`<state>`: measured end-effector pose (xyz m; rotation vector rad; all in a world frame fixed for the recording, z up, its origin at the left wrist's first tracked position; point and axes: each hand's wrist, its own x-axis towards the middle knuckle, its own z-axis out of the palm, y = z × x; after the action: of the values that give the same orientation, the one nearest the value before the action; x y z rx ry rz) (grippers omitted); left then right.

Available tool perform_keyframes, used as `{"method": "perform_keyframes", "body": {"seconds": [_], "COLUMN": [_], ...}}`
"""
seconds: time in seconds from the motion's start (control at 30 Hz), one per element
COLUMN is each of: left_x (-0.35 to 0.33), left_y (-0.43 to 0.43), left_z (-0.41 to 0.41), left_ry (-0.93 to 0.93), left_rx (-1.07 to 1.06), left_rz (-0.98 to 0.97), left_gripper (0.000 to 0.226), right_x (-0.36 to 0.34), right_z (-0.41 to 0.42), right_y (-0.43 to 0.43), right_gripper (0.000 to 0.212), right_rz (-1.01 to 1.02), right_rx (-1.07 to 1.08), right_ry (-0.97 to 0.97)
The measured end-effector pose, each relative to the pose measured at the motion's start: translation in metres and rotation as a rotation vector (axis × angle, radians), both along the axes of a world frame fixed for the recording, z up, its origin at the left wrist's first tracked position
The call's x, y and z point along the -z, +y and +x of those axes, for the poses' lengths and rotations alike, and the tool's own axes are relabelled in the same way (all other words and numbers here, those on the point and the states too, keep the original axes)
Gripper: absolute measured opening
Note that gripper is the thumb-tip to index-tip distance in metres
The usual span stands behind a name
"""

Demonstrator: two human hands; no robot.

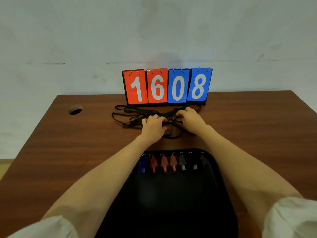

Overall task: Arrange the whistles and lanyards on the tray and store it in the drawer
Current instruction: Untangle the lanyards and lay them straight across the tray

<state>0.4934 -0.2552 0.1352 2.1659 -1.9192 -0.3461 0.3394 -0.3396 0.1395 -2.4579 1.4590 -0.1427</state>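
A black tray [171, 200] lies on the table in front of me. Along its far edge sits a row of several whistles: a blue one [143, 164], three red ones [164, 163] and dark ones [182, 163]. Beyond the tray a tangle of black lanyards [130, 115] spreads over the tabletop. My left hand [153, 126] and my right hand [190, 118] are both down in the tangle, fingers curled round cords near its middle. Part of the cords is hidden under my hands.
A flip scoreboard [167, 86] showing 1608 stands at the table's back edge, just behind the lanyards. A round cable hole [75, 109] is at the far left of the wooden table [257, 127]. A pale wall rises behind.
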Motion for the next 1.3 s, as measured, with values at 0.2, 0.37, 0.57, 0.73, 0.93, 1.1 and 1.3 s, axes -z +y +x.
{"method": "perform_keyframes", "body": {"seconds": [0.2,0.37,0.57,0.73,0.93,1.1,1.3], "left_x": [0.017,0.017,0.014,-0.018,-0.136,-0.195,-0.249], "left_y": [-0.017,-0.013,-0.01,-0.006,-0.002,0.013,0.037], "left_z": [0.003,0.008,0.009,-0.007,-0.045,-0.045,-0.019], "left_ry": [-0.061,-0.107,-0.199,-0.126,0.694,0.756,0.416], "left_rx": [0.053,0.092,0.166,0.077,-0.008,-0.011,0.014], "left_rz": [0.051,0.068,0.168,0.045,-0.306,-0.468,-0.59], "left_gripper": [0.046,0.041,0.045,0.046,0.042,0.02,0.022], "right_x": [0.013,0.009,-0.023,-0.084,-0.166,-0.227,-0.281], "right_z": [0.009,0.006,-0.003,-0.008,-0.006,-0.013,-0.033], "right_y": [-0.017,-0.018,-0.015,0.0,0.034,0.066,0.097], "right_gripper": [0.033,0.02,0.014,0.015,0.004,0.008,0.016], "right_rz": [0.018,0.015,-0.098,-0.008,-0.014,-0.178,-0.284], "right_rx": [0.01,0.058,0.185,0.197,0.06,0.01,0.057], "right_ry": [0.044,0.01,-0.353,-0.624,-0.714,-0.886,-1.097]}}
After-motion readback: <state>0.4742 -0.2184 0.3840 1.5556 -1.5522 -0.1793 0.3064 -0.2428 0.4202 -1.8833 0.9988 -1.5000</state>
